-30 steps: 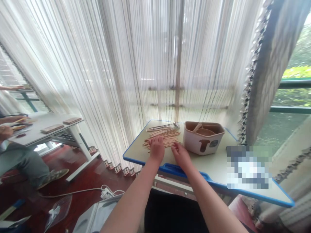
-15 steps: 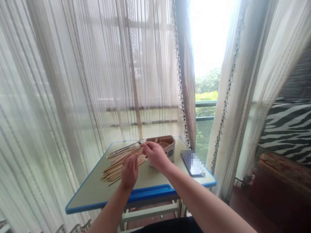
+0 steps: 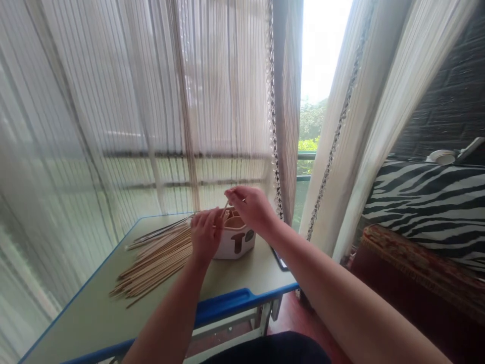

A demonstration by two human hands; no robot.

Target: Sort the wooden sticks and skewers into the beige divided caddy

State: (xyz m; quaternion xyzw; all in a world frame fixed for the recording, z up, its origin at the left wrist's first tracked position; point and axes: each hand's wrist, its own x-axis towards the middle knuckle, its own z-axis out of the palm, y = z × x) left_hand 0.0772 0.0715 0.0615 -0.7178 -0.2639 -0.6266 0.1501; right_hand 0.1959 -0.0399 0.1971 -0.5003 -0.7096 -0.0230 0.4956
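When sticks are this skinny, fingertips do all the work

While the right hand [image 3: 248, 203], just right of centre, has thumb and forefinger pinching the top of a single thin, pale wooden stick [image 3: 225, 208], the left hand [image 3: 206, 233] sits just left of it, fingers bent and mostly pressed together. I can't tell on my feed whether those are gripping the stick's lower part or only next to it. Behind both, mid-frame, is a white angular box with a brown rim [image 3: 225, 247]. A fanned pile of tan wooden sticks [image 3: 155, 263] lies lower left on a cream tabletop with blue edging [image 3: 87, 303].

Handling-wise, I'd guess each one weighs next to nothing: stiff lengthwise, snappable if bent, probably dry rather than slippery, might roll. I'd pinch near one end, lightly.
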